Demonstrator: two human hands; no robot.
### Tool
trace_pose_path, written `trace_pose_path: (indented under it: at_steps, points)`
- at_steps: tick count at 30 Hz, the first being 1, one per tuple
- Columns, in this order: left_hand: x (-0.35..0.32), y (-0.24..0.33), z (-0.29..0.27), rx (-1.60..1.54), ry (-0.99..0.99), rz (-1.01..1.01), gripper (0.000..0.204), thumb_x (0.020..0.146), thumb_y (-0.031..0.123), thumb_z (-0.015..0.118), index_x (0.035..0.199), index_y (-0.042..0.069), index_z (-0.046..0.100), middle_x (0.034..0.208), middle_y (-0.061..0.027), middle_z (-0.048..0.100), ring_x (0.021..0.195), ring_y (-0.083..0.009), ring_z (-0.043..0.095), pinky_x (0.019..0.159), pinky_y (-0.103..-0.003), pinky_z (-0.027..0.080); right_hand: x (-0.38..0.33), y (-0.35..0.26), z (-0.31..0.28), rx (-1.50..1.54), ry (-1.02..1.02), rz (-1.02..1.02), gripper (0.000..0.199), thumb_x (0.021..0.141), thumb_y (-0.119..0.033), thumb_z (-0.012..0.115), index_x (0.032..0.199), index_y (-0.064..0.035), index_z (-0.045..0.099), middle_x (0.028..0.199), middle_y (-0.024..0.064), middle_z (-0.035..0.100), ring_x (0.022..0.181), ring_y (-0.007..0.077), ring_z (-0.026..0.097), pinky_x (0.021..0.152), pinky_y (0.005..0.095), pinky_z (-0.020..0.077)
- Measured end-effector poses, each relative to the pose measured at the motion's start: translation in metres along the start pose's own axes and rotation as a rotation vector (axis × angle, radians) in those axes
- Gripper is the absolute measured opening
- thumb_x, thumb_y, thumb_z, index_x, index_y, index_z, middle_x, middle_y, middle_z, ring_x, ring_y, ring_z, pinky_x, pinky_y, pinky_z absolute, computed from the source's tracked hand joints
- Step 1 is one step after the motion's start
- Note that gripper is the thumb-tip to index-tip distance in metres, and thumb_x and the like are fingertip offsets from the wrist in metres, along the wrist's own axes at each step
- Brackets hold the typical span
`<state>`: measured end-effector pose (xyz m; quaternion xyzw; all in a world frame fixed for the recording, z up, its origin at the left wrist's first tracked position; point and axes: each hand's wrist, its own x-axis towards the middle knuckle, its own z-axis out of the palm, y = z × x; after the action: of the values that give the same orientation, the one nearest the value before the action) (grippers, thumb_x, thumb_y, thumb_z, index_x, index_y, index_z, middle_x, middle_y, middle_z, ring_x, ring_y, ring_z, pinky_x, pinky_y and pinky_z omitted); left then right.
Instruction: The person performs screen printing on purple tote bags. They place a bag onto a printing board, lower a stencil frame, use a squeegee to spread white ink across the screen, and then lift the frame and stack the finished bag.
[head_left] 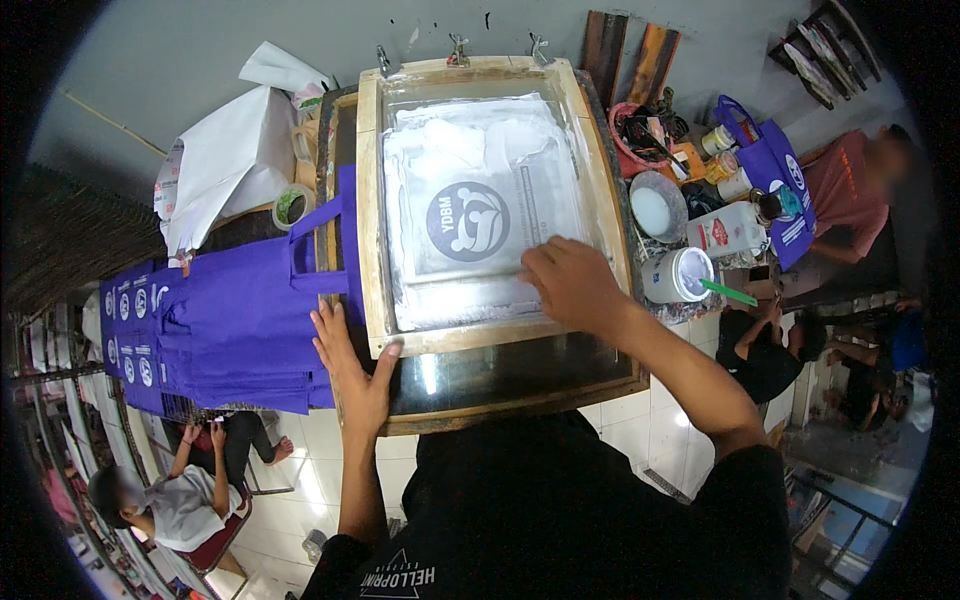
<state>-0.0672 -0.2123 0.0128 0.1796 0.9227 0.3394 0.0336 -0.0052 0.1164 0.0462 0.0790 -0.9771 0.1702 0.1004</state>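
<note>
In front of me a wooden-framed printing screen (592,190) lies over a dark glass-topped table (470,382). White ink (450,145) is smeared thickly over the far part of its mesh, and a round emblem (467,221) shows in the middle. My right hand (572,283) is at the mesh right of the emblem, fingers curled together; whatever they hold, if anything, is hidden. Fingers spread, my left hand (355,365) rests at the table's left edge, its thumb by the frame's near left corner. A purple fabric bag (348,235) sticks out from under the screen's left side.
More purple bags (240,310) lie spread at the left. On the right stand a white tub (660,275) with a green stick, a bowl of white liquid (655,210) and a white jug (728,232). Metal clamps (458,52) line the far edge. Other people sit and stand around.
</note>
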Motion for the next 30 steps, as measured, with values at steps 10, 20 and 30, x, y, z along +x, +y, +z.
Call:
trace_pose_path:
  at_steps: [10,20,30]
  points:
    - [0.006,0.010,-0.019,-0.070,0.097,0.017,0.080,0.101,0.041,0.057,0.161,0.002,0.023,0.170,-0.0188,0.018,0.159,-0.0361,0.005,0.126,-0.053,0.001,0.126,0.110,-0.008,-0.118,0.038,0.030,0.025,0.091,-0.025,0.071,0.099,-0.0026,0.063,0.084,0.0177,0.066,0.086,0.0402,0.064,0.075,0.0508,0.0492]
    - [0.105,0.053,-0.030,-0.321,0.099,0.192,0.066,0.095,0.022,0.069,0.153,0.001,0.043,0.159,-0.0201,0.042,0.149,-0.0349,0.036,0.123,-0.046,0.024,0.182,0.142,-0.038,-0.019,-0.025,0.047,0.035,0.091,-0.031,0.073,0.101,0.0020,0.067,0.093,0.0248,0.070,0.092,0.0438,0.067,0.081,0.0513,0.0500]
    - [0.297,0.084,0.027,0.062,-0.111,0.467,0.039,0.089,0.026,0.076,0.120,0.002,0.071,0.110,-0.0221,0.072,0.095,-0.0340,0.072,0.085,-0.041,0.054,0.165,0.114,-0.009,-0.213,0.074,0.227,0.055,0.087,-0.058,0.070,0.094,-0.0035,0.072,0.084,0.0203,0.072,0.083,0.0398,0.070,0.072,0.0507,0.0510]
